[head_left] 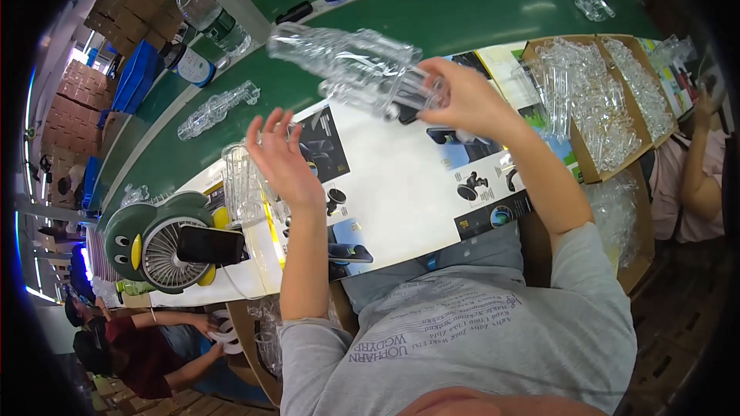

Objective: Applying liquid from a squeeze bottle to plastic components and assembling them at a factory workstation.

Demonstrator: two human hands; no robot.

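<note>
My right hand [472, 100] grips one end of a long clear plastic moulded piece [351, 62], possibly a toy-gun body. It is raised over the printed cardboard sheet [393, 185] and pointed towards the far left, slightly blurred. My left hand [287, 160] is in the air with its fingers spread, holding nothing. Just beside it, at the sheet's left side, stand more clear plastic parts [243, 181]. Another clear piece [220, 110] lies by itself on the green work surface [432, 8].
At the right stands a cardboard box [590, 158] full of clear parts. A penguin-shaped fan [158, 243] with a black phone [210, 245] stands at the left. Bottles [212, 19] line the far left. Co-workers sit left [146, 347] and right [697, 173].
</note>
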